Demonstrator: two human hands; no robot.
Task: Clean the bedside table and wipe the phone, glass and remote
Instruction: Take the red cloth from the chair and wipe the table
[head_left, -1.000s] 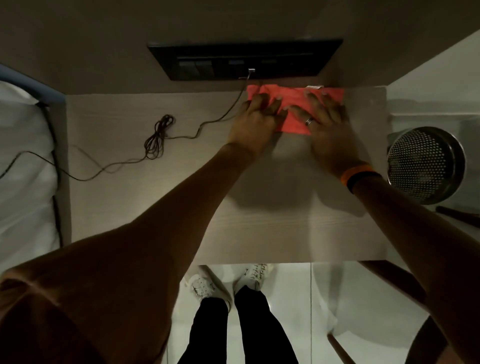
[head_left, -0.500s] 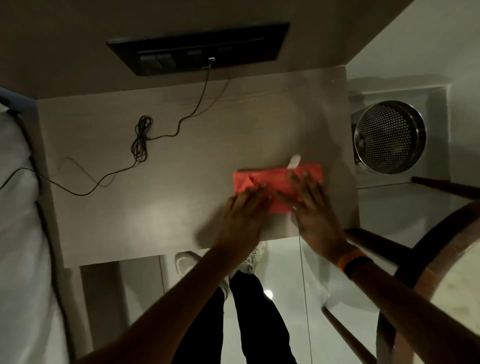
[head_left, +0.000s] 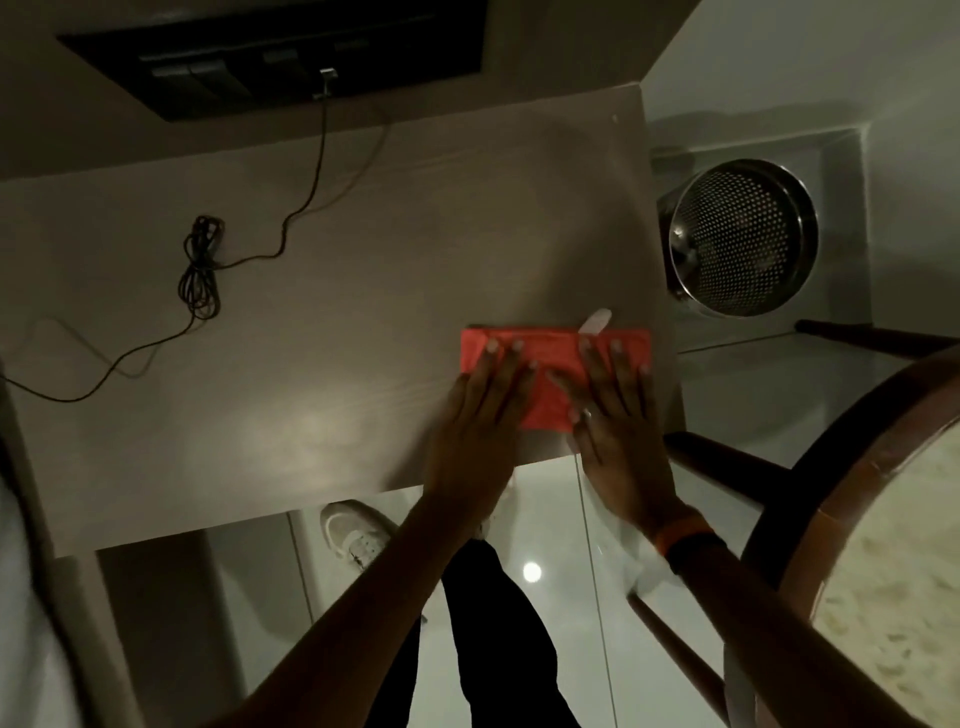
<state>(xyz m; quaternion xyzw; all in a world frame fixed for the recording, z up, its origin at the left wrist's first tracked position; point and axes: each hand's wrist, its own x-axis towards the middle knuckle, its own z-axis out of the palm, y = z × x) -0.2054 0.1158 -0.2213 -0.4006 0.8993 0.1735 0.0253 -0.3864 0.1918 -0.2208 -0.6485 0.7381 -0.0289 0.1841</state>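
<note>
Evidently only the wiping is under way: both hands, left hand and right hand, lie spread flat, pressing the red cloth onto the counter. Phone, glass and remote are nowhere visible, so probably left.

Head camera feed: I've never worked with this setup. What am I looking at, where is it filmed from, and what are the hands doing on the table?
There is no machine here. A person wears one wide-angle camera on the head, looking down past their own arms, legs and shoes. The pale surface is the bedside table. The left hand and the right hand both press flat on a folded red cloth near the table's front right corner; neither grips it. A small white tag sticks out at the cloth's far edge. A dark cable runs from the wall panel across the table, partly bundled. Right of the table stands a perforated metal bin, and a chair is nearer. No phone, glass or remote is visible.
</note>
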